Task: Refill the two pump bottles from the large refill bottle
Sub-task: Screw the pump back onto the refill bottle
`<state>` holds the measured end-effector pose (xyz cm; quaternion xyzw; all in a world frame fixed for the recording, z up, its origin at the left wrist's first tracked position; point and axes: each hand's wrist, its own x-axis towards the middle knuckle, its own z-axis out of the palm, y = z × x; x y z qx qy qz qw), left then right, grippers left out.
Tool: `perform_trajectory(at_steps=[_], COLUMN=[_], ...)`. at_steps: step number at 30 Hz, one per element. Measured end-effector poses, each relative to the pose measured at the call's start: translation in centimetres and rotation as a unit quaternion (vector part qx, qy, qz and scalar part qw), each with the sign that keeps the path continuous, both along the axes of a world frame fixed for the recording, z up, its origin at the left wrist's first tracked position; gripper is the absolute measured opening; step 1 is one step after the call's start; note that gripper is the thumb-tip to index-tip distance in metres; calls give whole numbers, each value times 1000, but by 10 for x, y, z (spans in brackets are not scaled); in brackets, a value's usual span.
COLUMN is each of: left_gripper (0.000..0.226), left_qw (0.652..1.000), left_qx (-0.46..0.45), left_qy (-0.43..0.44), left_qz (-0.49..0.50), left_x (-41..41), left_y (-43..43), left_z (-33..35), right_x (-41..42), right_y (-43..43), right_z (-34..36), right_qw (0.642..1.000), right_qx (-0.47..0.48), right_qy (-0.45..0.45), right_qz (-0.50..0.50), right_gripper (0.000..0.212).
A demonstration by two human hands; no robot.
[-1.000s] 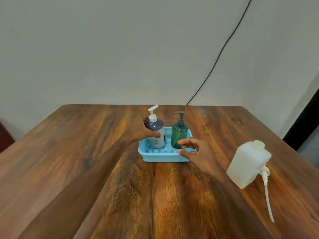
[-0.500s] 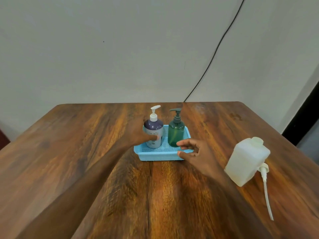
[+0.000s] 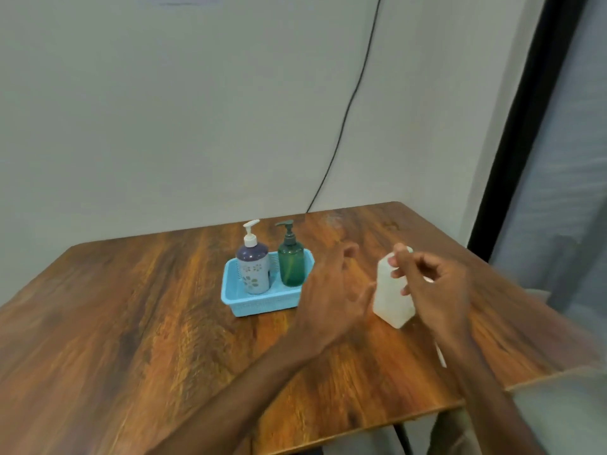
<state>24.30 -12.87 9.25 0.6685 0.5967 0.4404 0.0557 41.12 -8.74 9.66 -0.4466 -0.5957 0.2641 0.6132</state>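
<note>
Left hand (image 3: 331, 290): grip open — fingers spread beside refill bottle (image 3: 389, 298)
Right hand (image 3: 437, 287): curled at its top — grip unclear

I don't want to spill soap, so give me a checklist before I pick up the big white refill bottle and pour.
1. Refill bottle upright on table: ok.
2. Its cap off: cannot tell, right hand covers the top.
3. Left hand gripping it: not ok, open beside it.
4. Purple pump bottle and green pump bottle upright in blue basket: ok.
5. Pumps unscrewed for filling: not ok, both on.
</note>
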Motion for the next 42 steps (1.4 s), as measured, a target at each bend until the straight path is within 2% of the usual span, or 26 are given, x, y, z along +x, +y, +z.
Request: perform_trajectory(at_steps=[3, 5, 7, 10, 11, 12, 14, 19, 23, 27, 32, 37, 42], left_gripper=[88, 98, 103, 99, 98, 97, 93, 86, 78, 77, 83, 85, 86], left_qw=[993, 988, 988, 978, 974, 975, 979, 976, 985, 990, 991, 993, 994], left_qx=[-89, -93, -78, -167, -179, -172, -157, -166, -114, -88, -82, -90, -87], left_qy=[71, 120, 128, 109, 124, 135, 127, 119, 112, 88, 88, 57, 39], left_qz=[-18, -25, -44, -68, -58, -46, -39, -71, -69, -67, -58, -53, -54], left_x=[27, 38, 44, 52, 53, 52, 49, 18, -10, -30, -47, -58, -57], left_y=[28, 44, 58, 77, 81, 85, 88, 94, 87, 74, 64, 64, 61], left_z=[1, 4, 7, 1, -4, -9, -15, -16, -13, -19, -24, -25, -29], right_x=[31, 48, 61, 70, 70, 69, 66, 53, 36, 11, -15, -26, -37], right_y=[6, 18, 33, 64, 74, 82, 95, 109, 105, 85, 52, 22, 11], right_z=[0, -7, -20, -49, -59, -66, -76, -84, -76, -56, 7, 65, 103], right_qw=[993, 991, 990, 979, 968, 953, 926, 928, 921, 947, 987, 997, 994], right_qx=[-39, -61, -88, -159, -198, -229, -253, -242, -278, -226, -92, 13, 71], right_qy=[84, 75, 24, -92, -134, -190, -271, -268, -268, -227, -129, -49, 7], right_qz=[-73, -94, -106, -87, -72, -61, -65, -88, -47, -23, 23, 62, 79], right_gripper=[46, 40, 21, 6, 8, 21, 34, 24, 20, 30, 39, 36, 32])
